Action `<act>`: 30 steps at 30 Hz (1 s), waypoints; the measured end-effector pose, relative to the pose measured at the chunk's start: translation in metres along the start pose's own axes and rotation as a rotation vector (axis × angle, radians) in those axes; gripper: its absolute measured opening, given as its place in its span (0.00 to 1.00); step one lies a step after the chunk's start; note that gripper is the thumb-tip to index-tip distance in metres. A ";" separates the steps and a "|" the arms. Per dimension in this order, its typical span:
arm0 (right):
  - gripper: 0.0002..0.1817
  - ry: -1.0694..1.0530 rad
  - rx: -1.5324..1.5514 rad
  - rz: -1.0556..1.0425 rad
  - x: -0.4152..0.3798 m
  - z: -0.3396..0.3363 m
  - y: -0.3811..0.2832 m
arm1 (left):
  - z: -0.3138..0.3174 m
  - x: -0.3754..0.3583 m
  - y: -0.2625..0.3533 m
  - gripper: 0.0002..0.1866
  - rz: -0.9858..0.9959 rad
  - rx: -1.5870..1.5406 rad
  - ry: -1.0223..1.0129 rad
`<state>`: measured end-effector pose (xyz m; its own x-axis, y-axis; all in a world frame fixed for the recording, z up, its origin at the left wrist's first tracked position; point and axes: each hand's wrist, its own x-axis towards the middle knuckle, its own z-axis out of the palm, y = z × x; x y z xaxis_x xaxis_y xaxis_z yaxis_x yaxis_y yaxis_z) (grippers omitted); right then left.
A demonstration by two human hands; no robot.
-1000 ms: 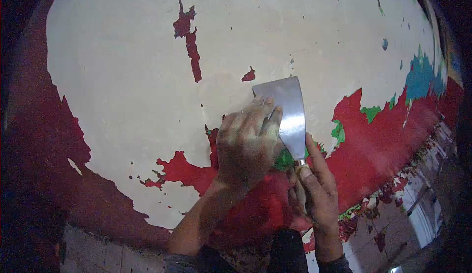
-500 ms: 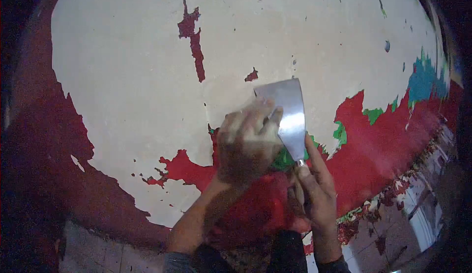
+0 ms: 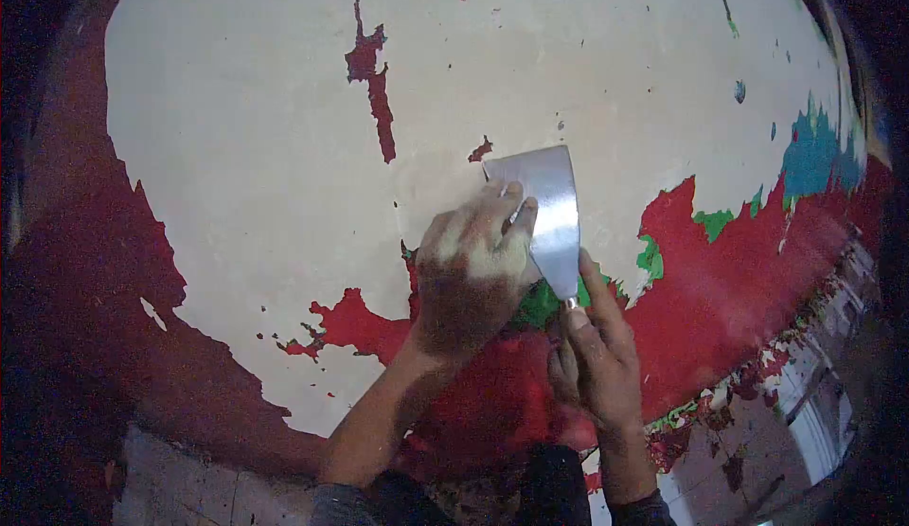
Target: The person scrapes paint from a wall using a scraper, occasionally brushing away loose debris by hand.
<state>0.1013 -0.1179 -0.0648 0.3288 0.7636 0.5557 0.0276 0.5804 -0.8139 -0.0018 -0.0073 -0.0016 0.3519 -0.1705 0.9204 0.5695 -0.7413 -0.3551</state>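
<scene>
My right hand (image 3: 606, 365) is wrapped round the handle of a wide metal scraper (image 3: 559, 199), its blade pointing up and away from me. My left hand (image 3: 469, 275), with pale dust on its back, has its fingers and thumb at the left edge of the blade, gripping it there. Under and around both hands lies a rounded surface with a bare cream area (image 3: 256, 147) and ragged red paint (image 3: 682, 318). Green paint (image 3: 540, 306) shows just below the blade. The undersides of the left fingers are hidden.
Red strips (image 3: 381, 114) remain in the cream area. A blue-green patch (image 3: 810, 161) sits at the right. Paint flakes (image 3: 729, 412) lie along the lower right border, beside a tiled floor (image 3: 199, 479). Dark surroundings frame the view.
The scraper and both hands have shifted slightly to the left. The left hand, blurred before, now shows sharply, its fingers still at the blade.
</scene>
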 end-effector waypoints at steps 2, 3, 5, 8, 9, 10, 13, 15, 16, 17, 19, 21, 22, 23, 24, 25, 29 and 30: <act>0.29 0.000 0.009 0.001 0.007 0.002 -0.001 | 0.001 0.006 -0.003 0.12 0.007 -0.001 0.037; 0.29 -0.001 0.019 0.017 0.009 0.003 -0.003 | -0.001 0.007 -0.001 0.12 -0.008 -0.013 0.016; 0.29 0.004 0.079 0.052 -0.005 0.001 -0.008 | -0.006 0.006 0.003 0.11 -0.043 -0.025 -0.024; 0.29 0.008 0.092 0.061 -0.004 0.006 -0.004 | 0.001 -0.003 0.000 0.11 -0.025 -0.035 0.020; 0.29 0.019 0.085 0.061 -0.002 0.007 -0.002 | 0.003 -0.001 -0.002 0.11 -0.017 -0.033 0.035; 0.30 0.025 0.078 0.075 -0.002 0.008 -0.007 | -0.003 0.005 -0.002 0.12 -0.031 -0.013 0.010; 0.31 0.029 0.044 0.086 -0.005 0.009 -0.015 | -0.001 -0.004 0.001 0.17 -0.064 -0.045 0.012; 0.31 0.017 0.039 0.070 -0.010 0.008 -0.005 | -0.002 -0.008 0.002 0.15 -0.068 -0.070 0.006; 0.31 0.007 0.049 0.072 -0.010 0.007 -0.004 | -0.004 -0.005 -0.002 0.14 -0.057 -0.075 0.008; 0.31 -0.002 0.083 0.099 -0.008 0.006 -0.008 | -0.005 -0.003 -0.003 0.13 -0.046 -0.082 0.005; 0.31 -0.008 0.094 0.104 -0.007 0.004 -0.010 | -0.005 -0.003 0.001 0.13 -0.059 -0.073 -0.004; 0.30 0.012 0.060 0.069 -0.012 0.004 -0.006 | -0.004 -0.008 0.001 0.13 -0.057 -0.057 -0.007; 0.30 -0.005 0.065 0.086 -0.009 0.006 -0.006 | 0.001 -0.010 -0.002 0.13 -0.048 -0.044 0.008; 0.30 -0.019 0.070 0.108 -0.005 0.009 -0.008 | 0.004 -0.010 -0.005 0.13 -0.041 -0.033 0.018; 0.30 -0.027 0.077 0.136 -0.004 0.010 -0.008 | -0.002 -0.003 -0.006 0.13 -0.021 -0.047 0.025; 0.30 -0.020 0.070 0.130 -0.005 0.008 -0.010 | -0.003 -0.002 -0.004 0.13 -0.033 -0.053 0.006; 0.29 -0.020 0.066 0.090 -0.004 0.009 -0.007 | -0.006 -0.004 -0.001 0.12 -0.057 -0.064 -0.003; 0.29 -0.021 0.068 0.075 -0.003 0.009 -0.006 | -0.003 -0.002 -0.007 0.12 -0.039 -0.056 0.015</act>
<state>0.0912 -0.1210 -0.0605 0.3072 0.8110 0.4979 -0.0611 0.5389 -0.8401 -0.0085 -0.0039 -0.0008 0.3191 -0.1502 0.9357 0.5400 -0.7826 -0.3098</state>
